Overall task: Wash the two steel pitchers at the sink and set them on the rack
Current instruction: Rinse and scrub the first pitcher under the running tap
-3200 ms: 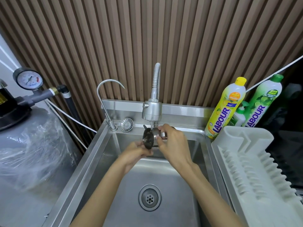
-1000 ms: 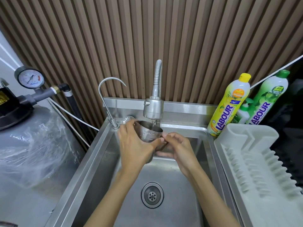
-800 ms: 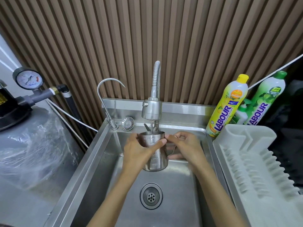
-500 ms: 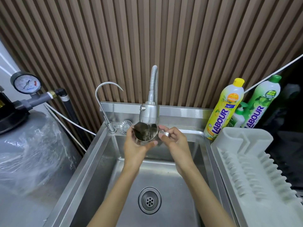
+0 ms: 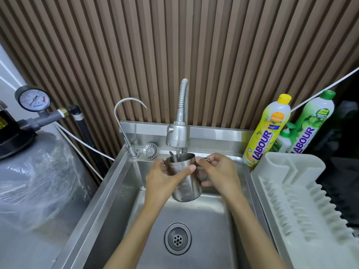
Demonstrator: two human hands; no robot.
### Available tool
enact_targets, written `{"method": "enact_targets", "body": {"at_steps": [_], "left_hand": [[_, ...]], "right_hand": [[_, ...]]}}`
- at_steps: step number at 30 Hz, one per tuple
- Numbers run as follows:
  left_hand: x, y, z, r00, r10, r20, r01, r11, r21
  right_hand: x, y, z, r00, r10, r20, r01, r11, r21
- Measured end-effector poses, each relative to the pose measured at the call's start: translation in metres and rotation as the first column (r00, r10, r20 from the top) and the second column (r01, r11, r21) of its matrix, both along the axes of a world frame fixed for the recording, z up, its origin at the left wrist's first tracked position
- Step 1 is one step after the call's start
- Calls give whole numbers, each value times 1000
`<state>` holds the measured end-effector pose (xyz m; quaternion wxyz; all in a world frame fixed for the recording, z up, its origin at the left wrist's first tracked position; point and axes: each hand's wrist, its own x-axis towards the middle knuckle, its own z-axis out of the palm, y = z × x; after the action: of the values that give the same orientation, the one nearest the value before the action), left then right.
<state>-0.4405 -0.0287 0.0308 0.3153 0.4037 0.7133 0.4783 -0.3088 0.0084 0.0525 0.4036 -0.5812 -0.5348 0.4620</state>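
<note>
A steel pitcher [image 5: 187, 183] is held upright under the flexible tap [image 5: 177, 135], and water runs into its mouth. My left hand [image 5: 163, 180] grips the pitcher's body from the left, thumb across the front. My right hand [image 5: 219, 174] holds the pitcher's handle side on the right, fingers curled round it. Both hands are over the steel sink [image 5: 108, 191], above the drain [image 5: 177, 238]. Only one pitcher is in view. The white plastic dish rack [image 5: 303, 206] stands to the right of the sink with nothing on it.
A thin gooseneck tap [image 5: 126, 121] and a loose strainer [image 5: 149, 150] sit at the sink's back left. Two LABOUR dish soap bottles, yellow [image 5: 268, 131] and green [image 5: 310, 121], stand behind the rack. A plastic-wrapped tank with a pressure gauge [image 5: 34, 99] is on the left.
The pitcher was tipped with its mouth toward me just under the tap; now it is upright and lower, filling with water. Both hands kept their hold.
</note>
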Motion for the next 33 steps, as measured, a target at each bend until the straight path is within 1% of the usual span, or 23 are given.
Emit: {"method": "enact_targets", "body": {"at_steps": [2,3,4,6,7,9,11,13,14,16,19,21,22,23,24,25,26,27,28,29,30,32,33], "left_hand": [[-3,4,-7,964,-98,246,95,995,22],[-4,7,-10,944,-129,304,120,992,47],[-5,10,-12,932,-141,333,118,989,86],[-4,13,-10,927,-116,356,55,982,179],[-4,14,-8,937,-89,338,11,974,224],[-7,13,-2,976,-32,217,-38,950,310],[-11,7,1,1000,26,-5,-22,930,366],[-12,-1,3,965,85,-249,12,931,364],[-11,-4,2,931,122,-344,7,937,350],[-8,-9,0,887,173,-427,-52,958,282],[-4,-11,-6,926,138,-350,-106,988,110],[-3,-10,-7,978,78,-193,-72,997,40],[-3,-9,-6,997,27,-79,-27,1000,-1],[-5,-7,-7,998,-38,52,39,999,-19],[-6,-5,-9,977,-105,184,107,994,-5],[-7,-2,-11,943,-162,290,161,987,29],[-7,0,-13,911,-198,363,184,980,73],[-8,3,-15,892,-216,398,180,976,127],[-7,6,-15,883,-220,415,154,970,186],[-6,9,-14,886,-211,412,118,964,240],[-5,10,-11,901,-196,387,84,954,287],[-7,11,-3,957,-148,249,50,931,363],[-9,11,1,984,-120,130,61,920,387]], "right_hand": [[-3,-1,7,968,-51,245,13,988,154],[-5,-3,8,955,-67,290,4,977,212],[-8,-3,7,967,-59,249,-4,970,245],[-13,-2,0,999,16,-33,-9,979,205],[-15,0,-6,982,62,-181,-34,987,154],[-19,3,-18,910,140,-391,-128,990,56],[-23,4,-34,797,179,-577,-229,973,-14],[-23,1,-43,697,169,-697,-300,952,-69],[-22,-2,-44,693,163,-702,-310,947,-86],[-16,-7,-43,752,167,-638,-299,948,-105],[-6,-10,-29,887,144,-438,-228,962,-147],[-1,-9,-15,967,82,-242,-121,982,-148],[0,-8,-8,994,55,-95,-65,993,-103],[0,-8,-2,996,27,85,-25,999,-25],[-1,-8,3,964,-7,265,-14,997,76],[-3,-10,7,919,-33,392,-35,986,165],[-6,-12,9,899,-49,436,-60,971,231],[-9,-13,8,914,-41,405,-76,960,268],[-11,-14,6,955,-19,296,-68,958,280],[-13,-13,2,989,16,145,-54,963,264],[-14,-10,-2,998,60,-12,-56,971,231],[-13,-5,-11,950,139,-280,-103,985,139],[-12,-2,-16,907,163,-388,-142,986,83]]}}
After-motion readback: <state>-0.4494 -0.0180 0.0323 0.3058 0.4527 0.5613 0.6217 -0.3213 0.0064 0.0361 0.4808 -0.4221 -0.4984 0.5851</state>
